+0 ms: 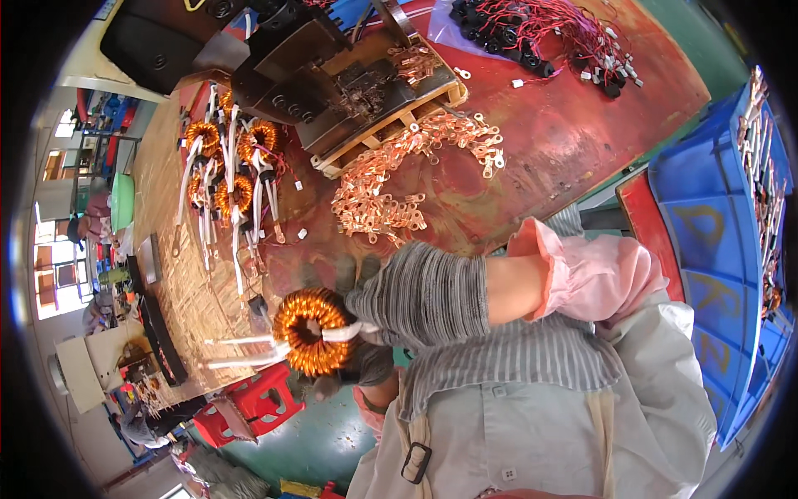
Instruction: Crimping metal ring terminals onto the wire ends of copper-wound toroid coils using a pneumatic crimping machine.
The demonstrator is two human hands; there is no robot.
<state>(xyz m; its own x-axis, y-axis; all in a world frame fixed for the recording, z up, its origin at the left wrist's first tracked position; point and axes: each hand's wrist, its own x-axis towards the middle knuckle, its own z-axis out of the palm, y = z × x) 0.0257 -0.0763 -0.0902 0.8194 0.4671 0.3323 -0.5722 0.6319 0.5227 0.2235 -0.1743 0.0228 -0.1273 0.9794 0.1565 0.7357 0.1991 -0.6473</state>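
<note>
A copper-wound ring coil (pixel 311 332) with white sleeved leads sticking out to the left is held over the near edge of the workbench. My right hand (pixel 420 293), in a grey striped glove with a pink sleeve cover behind it, grips the coil's right side and a white lead. My left hand (pixel 362 368), in a darker glove, holds the coil from below and is mostly hidden under the right hand.
A pile of copper ring terminals (pixel 391 187) lies on the red bench top below a dark press tool (pixel 320 71). Several more wound coils (pixel 229 162) lie left. Red wires with black parts (pixel 540 33) sit at the top, a blue crate (pixel 715 241) right, a red stool (pixel 249 403) below.
</note>
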